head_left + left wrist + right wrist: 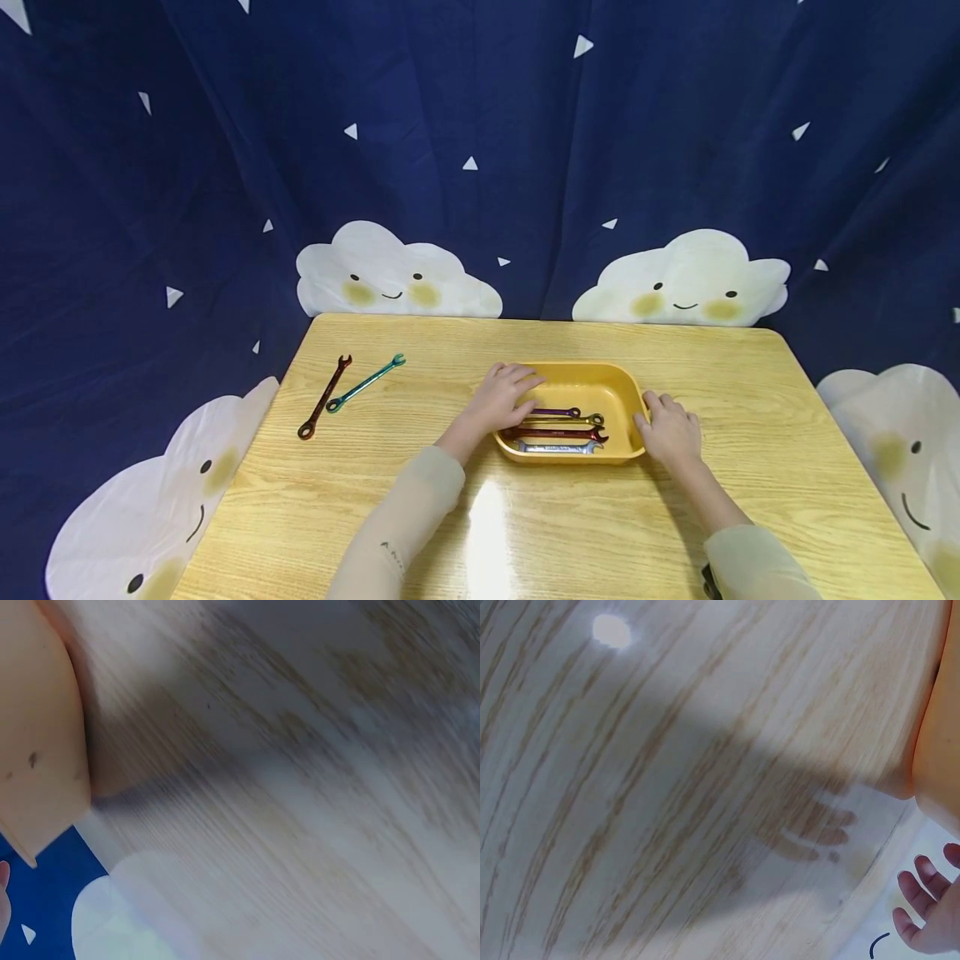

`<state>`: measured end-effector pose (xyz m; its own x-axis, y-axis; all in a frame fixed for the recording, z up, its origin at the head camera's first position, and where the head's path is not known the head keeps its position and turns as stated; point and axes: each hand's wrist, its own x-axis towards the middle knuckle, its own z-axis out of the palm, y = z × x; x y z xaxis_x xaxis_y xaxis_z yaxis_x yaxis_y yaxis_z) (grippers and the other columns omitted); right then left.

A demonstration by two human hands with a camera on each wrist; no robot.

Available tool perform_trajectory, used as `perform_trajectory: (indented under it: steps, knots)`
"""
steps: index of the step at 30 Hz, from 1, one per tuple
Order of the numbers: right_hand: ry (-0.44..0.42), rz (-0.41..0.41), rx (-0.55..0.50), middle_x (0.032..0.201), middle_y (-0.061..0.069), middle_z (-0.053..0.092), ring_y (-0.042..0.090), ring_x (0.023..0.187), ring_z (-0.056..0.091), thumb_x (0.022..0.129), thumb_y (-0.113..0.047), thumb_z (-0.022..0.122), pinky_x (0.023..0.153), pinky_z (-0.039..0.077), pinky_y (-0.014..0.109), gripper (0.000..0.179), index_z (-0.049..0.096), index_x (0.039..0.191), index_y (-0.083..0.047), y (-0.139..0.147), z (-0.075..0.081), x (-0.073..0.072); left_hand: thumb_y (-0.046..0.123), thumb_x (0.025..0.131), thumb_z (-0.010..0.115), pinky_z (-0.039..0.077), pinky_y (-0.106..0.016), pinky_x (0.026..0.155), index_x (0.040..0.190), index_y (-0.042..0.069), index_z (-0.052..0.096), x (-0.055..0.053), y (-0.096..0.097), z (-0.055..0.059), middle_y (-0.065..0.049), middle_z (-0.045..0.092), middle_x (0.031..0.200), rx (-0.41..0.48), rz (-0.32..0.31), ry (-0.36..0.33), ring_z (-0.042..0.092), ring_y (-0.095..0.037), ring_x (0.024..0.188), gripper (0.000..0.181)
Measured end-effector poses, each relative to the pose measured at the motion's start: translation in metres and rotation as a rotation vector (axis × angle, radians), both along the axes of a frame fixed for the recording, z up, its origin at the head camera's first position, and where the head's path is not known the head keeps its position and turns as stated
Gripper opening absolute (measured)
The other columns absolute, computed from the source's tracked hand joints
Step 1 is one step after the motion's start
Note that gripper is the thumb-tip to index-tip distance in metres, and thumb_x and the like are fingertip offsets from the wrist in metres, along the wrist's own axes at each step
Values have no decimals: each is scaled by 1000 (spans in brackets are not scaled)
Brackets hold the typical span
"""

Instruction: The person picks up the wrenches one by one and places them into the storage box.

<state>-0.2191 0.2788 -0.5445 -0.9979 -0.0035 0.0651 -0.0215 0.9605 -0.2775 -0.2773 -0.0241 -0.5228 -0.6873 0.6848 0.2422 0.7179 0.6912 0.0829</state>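
Observation:
A yellow plastic tray stands on the table, with combination wrenches lying side by side in it: purple, gold, red and silver-blue. My left hand is over the tray's left rim, fingers extended and spread above the inside; it hides the wrenches' left ends. At the right rim is my right hand, its fingers loosely bent and apart. The right wrist view shows those fingers spread beside the tray wall. In the left wrist view, a fingertip shows near the tray.
On the left of the wooden table lie a dark red wrench and a teal wrench, close together at an angle. A dark blue curtain with white clouds and triangles hangs behind and beside the table.

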Motion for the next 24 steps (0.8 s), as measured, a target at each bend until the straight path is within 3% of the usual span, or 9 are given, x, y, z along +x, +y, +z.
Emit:
perform_trajectory:
  steps: [6, 14, 24]
  knots:
    - [-5, 4, -1, 119, 26, 47, 45, 105, 45, 93, -29, 42, 88, 29, 61, 42, 41, 127, -4, 0, 0, 0, 33, 90, 55, 29, -46, 103, 129, 20, 53, -4, -12, 1, -3, 50, 130, 79, 31, -9, 43, -22, 122, 41]
    - [14, 6, -9, 118, 25, 48, 45, 103, 47, 93, -28, 42, 84, 31, 60, 41, 42, 126, -4, 1, -2, 0, 34, 88, 56, 32, -45, 101, 127, 19, 55, -9, -27, 1, -3, 53, 127, 110, 78, 48, 45, -22, 119, 41]
    - [4, 8, -9, 120, 27, 47, 46, 105, 45, 94, -29, 41, 86, 29, 62, 42, 41, 128, -3, 1, -3, -1, 35, 89, 53, 30, -46, 101, 127, 20, 54, -14, -50, -2, -3, 53, 127, 161, 173, 20, 46, -23, 119, 41]
